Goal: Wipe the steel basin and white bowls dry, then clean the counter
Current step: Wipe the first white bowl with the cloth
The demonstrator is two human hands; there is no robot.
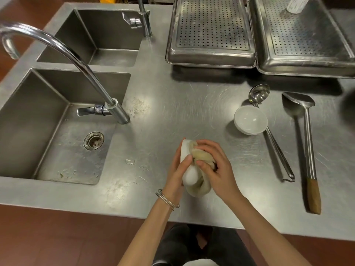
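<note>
Left hand (177,169) curls round the outside of a white bowl (189,175), lifted just above the near part of the worktop (172,104), thumb across its side. Right hand (218,167) is bunched round a beige cloth (203,159) and presses it into the bowl's hollow, with a fold of cloth hanging under the bowl towards the near edge.

By my reading the step in hand is drying this bowl, so the work is in the bowl-wiping part of the task and the worktop cleaning is not yet begun.

The bowl is tipped on its side. Its mouth seems to face right, into the wiping hand, its rounded base faces the left palm, and the rim runs roughly from near to far. Being round, it has no real long axis.

A second white bowl (250,120) stands upright, mouth up, well apart to the right and touching the handle of a ladle (278,152). A long-handled turner (309,150) lies beside that.

The next move likely calls for turning the bowl in the left hand so the cloth reaches the whole rim and the outside, then setting it down mouth up. Small wet patches (130,161) lie near the sink (48,112) and will want the cloth later.
</note>
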